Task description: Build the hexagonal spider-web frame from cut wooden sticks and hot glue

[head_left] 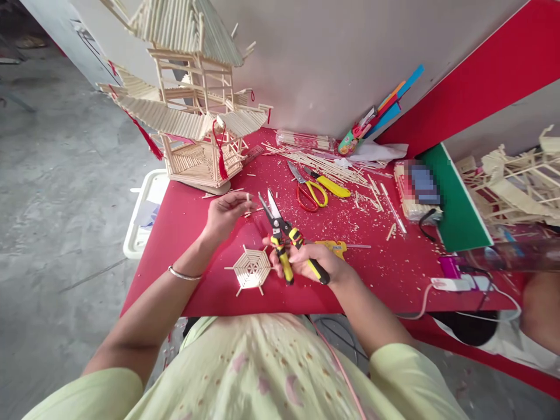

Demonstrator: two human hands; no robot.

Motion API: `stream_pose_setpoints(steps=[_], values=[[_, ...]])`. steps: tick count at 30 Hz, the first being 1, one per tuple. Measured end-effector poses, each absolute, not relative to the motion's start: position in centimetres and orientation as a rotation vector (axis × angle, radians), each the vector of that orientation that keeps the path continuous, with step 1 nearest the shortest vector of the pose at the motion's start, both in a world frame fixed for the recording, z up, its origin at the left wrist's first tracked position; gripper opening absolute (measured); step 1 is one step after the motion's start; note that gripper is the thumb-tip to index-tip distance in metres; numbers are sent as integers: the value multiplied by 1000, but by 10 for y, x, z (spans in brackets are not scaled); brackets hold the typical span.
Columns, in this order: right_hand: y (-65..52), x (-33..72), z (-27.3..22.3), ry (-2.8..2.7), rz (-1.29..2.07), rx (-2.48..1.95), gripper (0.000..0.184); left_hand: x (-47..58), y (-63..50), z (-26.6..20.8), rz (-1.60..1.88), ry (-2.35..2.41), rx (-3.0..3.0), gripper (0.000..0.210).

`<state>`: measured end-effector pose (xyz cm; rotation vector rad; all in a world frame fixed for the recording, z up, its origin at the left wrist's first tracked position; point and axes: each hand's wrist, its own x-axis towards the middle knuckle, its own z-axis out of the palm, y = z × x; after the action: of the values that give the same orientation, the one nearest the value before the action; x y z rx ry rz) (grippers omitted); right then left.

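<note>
My left hand (225,217) is closed in a pinch on a short piece of wooden stick (248,199), held up above the table. Wrapped round the handles of yellow-and-black shears (282,233) is my right hand (308,259); the blades point away from me and stand apart, just right of the left fingertips. Below and between the hands, a small six-sided web of sticks (252,268) lies flat on the red table (371,274). A yellow glue gun (335,248) lies partly hidden behind my right hand.
A stick pagoda (196,116) with red tassels stands at the back left. Scissors (310,192), a yellow-handled cutter (330,184) and loose sticks (324,160) lie beyond the hands. At right are a green board (457,204), a power strip (459,283) and another person's arm (540,309).
</note>
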<state>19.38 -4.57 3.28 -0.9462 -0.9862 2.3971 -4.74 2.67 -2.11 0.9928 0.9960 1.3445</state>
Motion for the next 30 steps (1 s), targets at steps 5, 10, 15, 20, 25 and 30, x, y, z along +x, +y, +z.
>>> stream_pose_setpoints(steps=[5,10,15,20,25,30], values=[[-2,195,27,-1779,1278,-1773,47,-50,18,-19,1278,1047,857,45],[36,177,4,-2156,490,-2174,80,-42,10,-18,1232,1070,790,47],[54,186,8,-2277,431,-1979,85,-40,7,-19,1206,1081,828,42],[88,218,10,-2179,223,-2191,60,-38,7,-20,1236,1034,773,39],[120,232,5,-2290,229,-2366,75,-34,6,-21,1258,1026,773,46],[101,240,24,-2176,234,-2240,74,-35,5,-22,1280,1080,797,44]])
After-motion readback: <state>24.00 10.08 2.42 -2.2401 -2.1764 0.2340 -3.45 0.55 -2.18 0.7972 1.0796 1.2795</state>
